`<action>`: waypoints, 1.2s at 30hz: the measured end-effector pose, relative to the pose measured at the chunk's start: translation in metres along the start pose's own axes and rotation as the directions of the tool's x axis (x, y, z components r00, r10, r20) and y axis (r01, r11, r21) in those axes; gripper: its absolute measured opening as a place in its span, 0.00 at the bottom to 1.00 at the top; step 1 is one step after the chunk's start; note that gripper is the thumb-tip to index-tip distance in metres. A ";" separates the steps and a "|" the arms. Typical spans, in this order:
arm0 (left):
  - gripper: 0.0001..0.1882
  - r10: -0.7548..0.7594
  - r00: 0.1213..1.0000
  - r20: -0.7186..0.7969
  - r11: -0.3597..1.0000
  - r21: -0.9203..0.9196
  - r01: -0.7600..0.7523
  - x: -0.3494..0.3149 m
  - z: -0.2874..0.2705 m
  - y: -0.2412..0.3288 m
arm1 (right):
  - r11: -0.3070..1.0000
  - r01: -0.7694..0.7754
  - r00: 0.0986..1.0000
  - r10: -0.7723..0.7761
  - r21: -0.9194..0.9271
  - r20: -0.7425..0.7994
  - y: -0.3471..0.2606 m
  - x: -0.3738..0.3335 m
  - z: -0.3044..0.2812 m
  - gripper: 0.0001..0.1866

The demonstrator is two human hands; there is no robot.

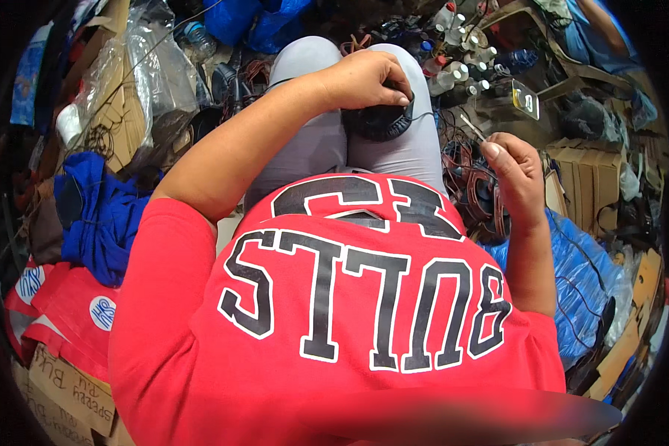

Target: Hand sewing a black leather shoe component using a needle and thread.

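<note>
A black, rounded, padded-looking piece [382,123] rests on the grey trousers over my right thigh; its exact kind is unclear. My left hand [371,80] reaches across from the left and grips its upper edge, the thumb and bent fingers closed on it. Apart from it, to the right, my right hand [518,169] is raised with a thin, pale, pointed tool [472,126] pinched between thumb and fingers. The tool's tip points up and left, toward the black piece. A fine dark thread seems to run from the black piece to the right.
Several small bottles [457,73] with coloured caps stand at the far right. A cardboard box [588,178] and blue plastic wrap [579,286] lie right. On the left are blue cloth [100,215], clear plastic [156,67] and a red bag [74,312].
</note>
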State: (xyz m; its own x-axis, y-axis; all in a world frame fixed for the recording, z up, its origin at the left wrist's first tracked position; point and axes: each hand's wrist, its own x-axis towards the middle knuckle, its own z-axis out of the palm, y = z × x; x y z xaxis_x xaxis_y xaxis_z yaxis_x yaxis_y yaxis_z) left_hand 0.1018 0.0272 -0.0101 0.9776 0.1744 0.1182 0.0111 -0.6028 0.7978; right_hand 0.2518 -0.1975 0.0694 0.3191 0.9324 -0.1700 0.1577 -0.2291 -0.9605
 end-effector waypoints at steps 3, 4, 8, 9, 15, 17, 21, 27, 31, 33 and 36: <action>0.09 -0.008 0.998 0.067 0.998 -0.060 0.012 0.007 -0.003 -0.011 | 0.993 0.003 1.000 -0.001 -0.119 0.015 0.005 0.005 0.003 0.07; 0.09 -0.078 0.989 0.125 0.986 -0.137 0.095 0.009 -0.004 -0.014 | 0.961 0.105 0.994 -0.104 -0.257 0.016 0.009 0.010 0.010 0.07; 0.10 -0.105 0.962 0.251 0.947 -0.271 0.174 0.014 -0.008 -0.011 | 0.875 0.165 0.986 -0.164 -0.454 0.043 0.019 0.024 0.026 0.11; 0.10 -0.080 0.959 0.272 0.938 -0.307 0.165 0.014 -0.009 -0.010 | 0.854 0.174 0.984 -0.172 -0.490 0.050 0.022 0.027 0.029 0.10; 0.11 -0.083 0.945 0.317 0.931 -0.313 0.187 0.012 -0.013 -0.013 | 0.788 0.164 0.986 -0.127 -0.593 0.105 0.021 0.039 0.032 0.10; 0.11 -0.088 0.943 0.321 0.925 -0.325 0.197 0.011 -0.014 -0.014 | 0.780 0.150 0.988 -0.101 -0.608 0.114 0.016 0.041 0.032 0.10; 0.13 -0.078 0.938 0.338 0.919 -0.341 0.199 0.012 -0.015 -0.015 | 0.771 0.126 0.990 -0.058 -0.624 0.128 0.012 0.043 0.034 0.10; 0.13 -0.078 0.935 0.346 0.928 -0.318 0.195 0.015 -0.013 -0.018 | 0.746 0.130 0.991 -0.107 -0.653 0.075 0.017 0.038 0.047 0.10; 0.13 -0.095 0.924 0.370 0.923 -0.314 0.221 0.017 -0.013 -0.020 | 0.682 0.184 0.982 -0.160 -0.708 0.102 0.012 0.042 0.046 0.10; 0.12 -0.080 0.931 0.357 0.921 -0.330 0.205 0.016 -0.014 -0.018 | 0.639 0.210 0.977 -0.166 -0.740 0.133 0.008 0.048 0.044 0.10; 0.11 -0.110 0.936 0.334 0.941 -0.270 0.206 0.018 -0.012 -0.016 | 0.608 0.258 0.966 -0.154 -0.750 0.208 0.010 0.059 0.040 0.10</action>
State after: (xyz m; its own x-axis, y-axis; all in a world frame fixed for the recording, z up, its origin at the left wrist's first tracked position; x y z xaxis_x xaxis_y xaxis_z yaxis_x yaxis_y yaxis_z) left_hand 0.1168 0.0493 -0.0134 0.9842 -0.0308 -0.1743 0.1554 -0.3210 0.9343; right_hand 0.2351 -0.1335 0.0415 0.0897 0.9940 -0.0619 0.8797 -0.1082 -0.4631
